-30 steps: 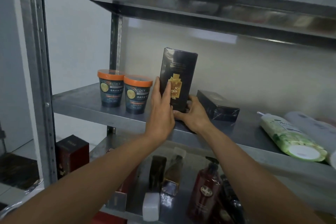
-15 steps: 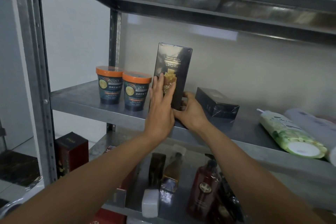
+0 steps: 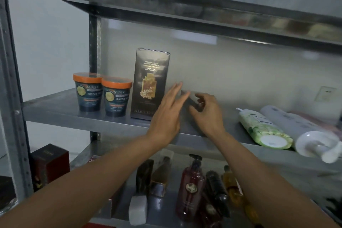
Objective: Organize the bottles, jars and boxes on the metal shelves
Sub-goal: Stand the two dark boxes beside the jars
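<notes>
L hand flat, R hand curled, grip unclear, dark box mostly hidden

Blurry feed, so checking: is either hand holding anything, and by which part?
Left hand holds nothing, fingers straight. Right hand curls at the near end of the small dark box; grip cannot be told.

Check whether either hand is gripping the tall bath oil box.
No: the bath oil box stands upright, the left hand straight-fingered beside it, the right hand at the small dark box.
</notes>
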